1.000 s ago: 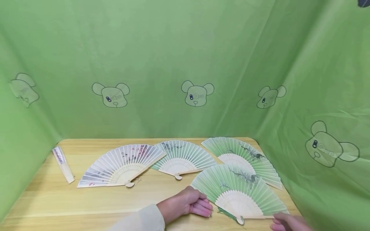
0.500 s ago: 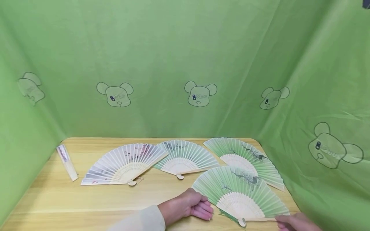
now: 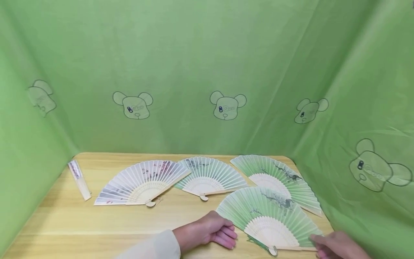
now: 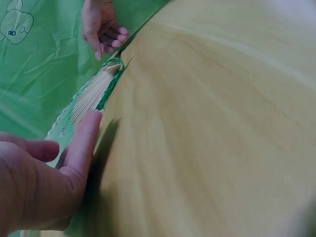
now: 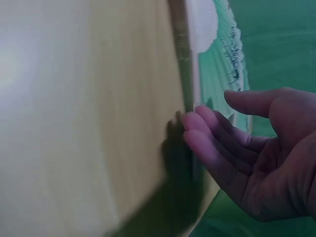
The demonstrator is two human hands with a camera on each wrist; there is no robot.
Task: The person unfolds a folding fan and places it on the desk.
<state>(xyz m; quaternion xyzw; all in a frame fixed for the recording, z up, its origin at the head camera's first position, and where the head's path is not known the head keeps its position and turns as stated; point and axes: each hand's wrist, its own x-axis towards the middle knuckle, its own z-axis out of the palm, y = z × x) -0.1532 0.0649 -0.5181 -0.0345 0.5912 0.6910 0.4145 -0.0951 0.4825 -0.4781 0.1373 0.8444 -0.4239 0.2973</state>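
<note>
A green pleated folding fan [image 3: 271, 208] with pale ribs and a dark branch print lies spread at the right front of the table. My left hand [image 3: 216, 230] holds its left edge, thumb and forefinger at either side of it in the left wrist view, the other fingers loosely bent. At the fan's right end, my right hand [image 3: 336, 244] pinches the outer rib, with the thumb over the leaf and fingers below. A green tassel cord [image 4: 113, 81] hangs by the fan's pivot. How firmly each hand presses is not visible.
Behind lies another green fan [image 3: 299, 187], partly covered. A pale green fan [image 3: 220, 172] and a white-grey flowered fan [image 3: 126, 185] lie spread to the left. One folded fan [image 3: 79, 180] lies at the table's [image 3: 97, 230] left edge. Green cloth walls [image 3: 181, 64] surround the table.
The head view has turned slightly left, so everything sits further right. My right hand has shifted a little outward along the fan's edge. My left hand stays at the fan's left edge.
</note>
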